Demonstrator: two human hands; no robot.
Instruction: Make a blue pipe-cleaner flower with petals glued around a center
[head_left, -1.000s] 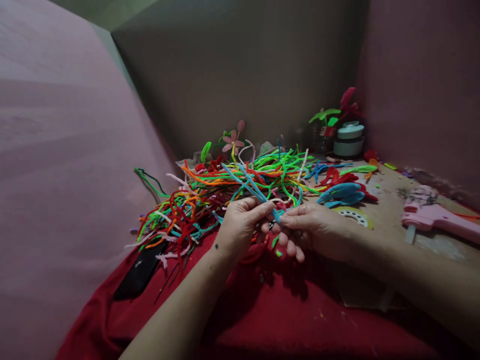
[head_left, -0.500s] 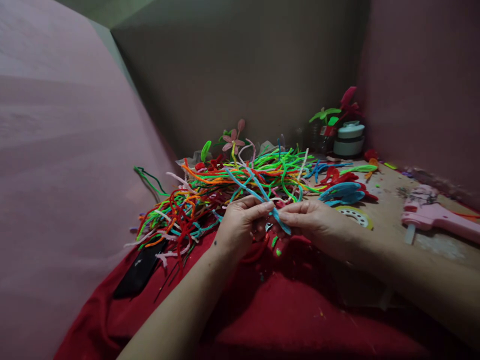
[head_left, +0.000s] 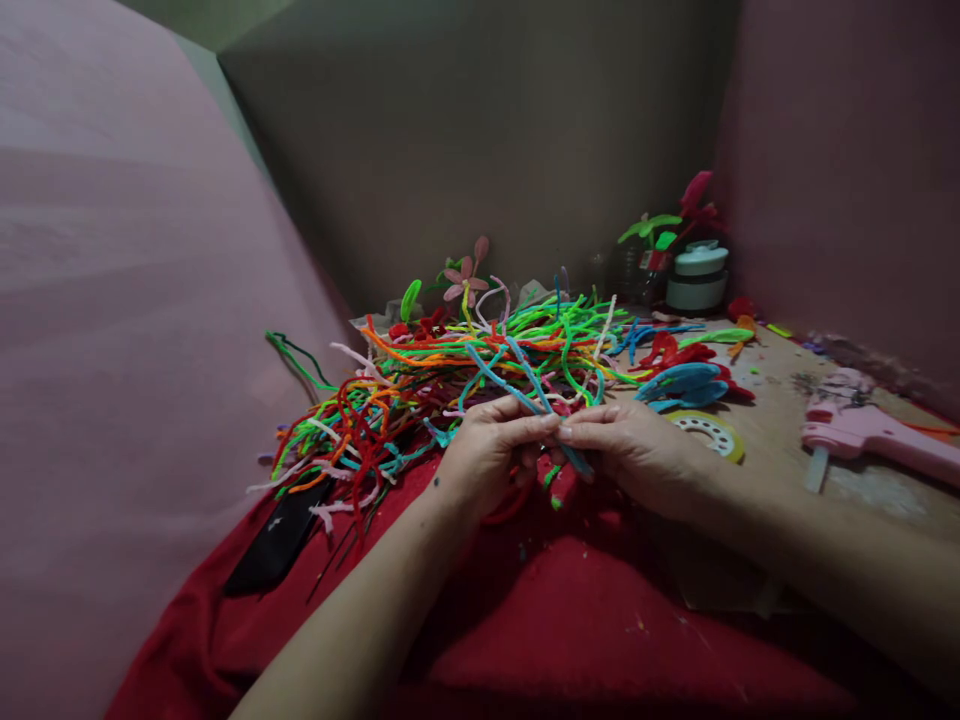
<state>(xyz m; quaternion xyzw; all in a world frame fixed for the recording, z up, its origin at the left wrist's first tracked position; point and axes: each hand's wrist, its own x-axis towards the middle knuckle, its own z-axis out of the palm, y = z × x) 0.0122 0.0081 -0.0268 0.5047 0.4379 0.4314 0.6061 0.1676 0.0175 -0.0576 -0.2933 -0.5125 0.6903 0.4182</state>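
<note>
A light blue pipe cleaner (head_left: 495, 377) runs between my hands, its two long ends spread in a V towards the pile and its folded end pointing down to the right. My left hand (head_left: 486, 447) pinches it between thumb and fingers near the crossing. Thumb and forefinger of my right hand (head_left: 626, 440) are closed on it just beside, the fingertips almost touching those of the left. Behind my hands lies a tangled heap of coloured pipe cleaners (head_left: 420, 355). Small green bits (head_left: 553, 478) show just below my fingers.
Right of my hands are blue petal loops (head_left: 679, 384), a yellow tape roll (head_left: 724, 437) and a pink glue gun (head_left: 862, 428). A black phone-like object (head_left: 276, 545) rests on the red cloth (head_left: 360, 640) at left. Behind stand a pale lidded jar (head_left: 697, 277) and a pink flower (head_left: 465, 280).
Both hands have drawn closer together at the crossing. The blue pipe cleaner has shifted slightly right and down, still held by both.
</note>
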